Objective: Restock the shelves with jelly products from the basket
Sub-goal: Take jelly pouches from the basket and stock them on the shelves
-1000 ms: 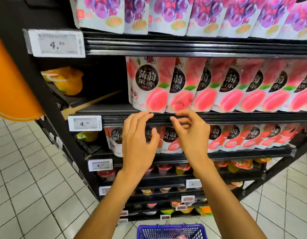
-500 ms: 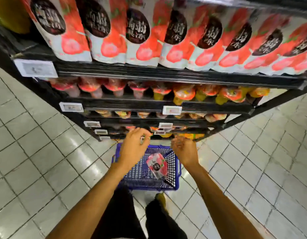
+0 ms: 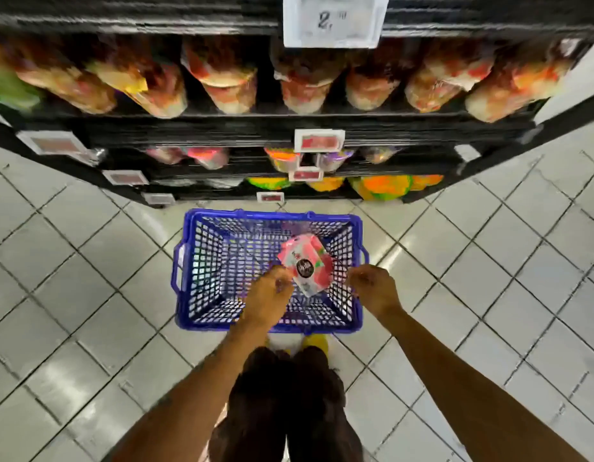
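Fumbling the jelly pouch (image 3: 305,268) looks like the likeliest failure from here. It is a soft, glossy pack that leans tilted against the right inner wall of the blue basket (image 3: 189,261), so a pinch on one thin edge could let it slide or swing out of the grasp. A corner could also catch in the mesh as it comes up. The view is smeared, and a hurried grab could close beside the pack instead of on it. A second risk is a knock on the way up, since the shelves (image 3: 222,125) overhang just beyond the basket and rows of jelly cups (image 3: 302,85) sit at their front lip. The pouch lies between the two hands, low in the right half of the basket. Its left edge sits right at the fingers (image 3: 282,278) of the left hand (image 3: 267,296), which are curled and seem to meet it. I cannot tell through the blur whether they pinch it or only touch it. The right hand (image 3: 374,285) hovers just beside the pouch's right edge, over the basket's right wall. Its fingers (image 3: 355,278) are loosely curled with nothing visible between them, and a strip of mesh shows between them and the pack.
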The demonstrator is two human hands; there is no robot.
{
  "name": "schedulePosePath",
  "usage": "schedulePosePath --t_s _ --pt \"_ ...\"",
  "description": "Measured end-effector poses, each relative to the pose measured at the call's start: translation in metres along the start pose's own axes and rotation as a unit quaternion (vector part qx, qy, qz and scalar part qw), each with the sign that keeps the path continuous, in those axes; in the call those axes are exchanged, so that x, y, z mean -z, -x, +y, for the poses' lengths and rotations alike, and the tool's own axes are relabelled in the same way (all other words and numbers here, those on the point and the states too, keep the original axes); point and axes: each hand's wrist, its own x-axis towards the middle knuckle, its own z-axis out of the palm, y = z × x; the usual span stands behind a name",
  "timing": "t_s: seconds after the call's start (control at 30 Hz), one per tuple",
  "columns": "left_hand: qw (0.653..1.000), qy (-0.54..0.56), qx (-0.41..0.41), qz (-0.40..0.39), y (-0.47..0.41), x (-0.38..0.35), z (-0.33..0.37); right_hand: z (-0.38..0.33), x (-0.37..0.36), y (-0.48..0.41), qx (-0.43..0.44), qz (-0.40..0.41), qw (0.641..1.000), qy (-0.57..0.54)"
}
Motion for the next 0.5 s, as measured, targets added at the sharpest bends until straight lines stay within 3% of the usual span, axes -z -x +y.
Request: schedulePosePath --t_s 0.1,0.27,0.37,0.5 --pt "0.998 -0.018 0.046 -0.026 -0.046 -0.039 -0.050 0.042 -0.041 -0.061 -0.053 -0.035 0.998 0.024" --pt "0.988 0.029 0.138 -0.057 -0.128 -0.096 -0.129 0.092 -0.129 -0.168 -0.075 -0.008 0.996 0.043" --pt "0.974 0.089 0.191 -0.089 -0.175 -0.128 -0.176 0.118 -0.170 -0.222 -0.115 0.015 0.991 0.067" --pt "0.936 0.196 0.261 -0.129 -0.220 -0.169 -0.227 0.163 -0.206 -0.272 -0.093 0.019 0.985 0.146"
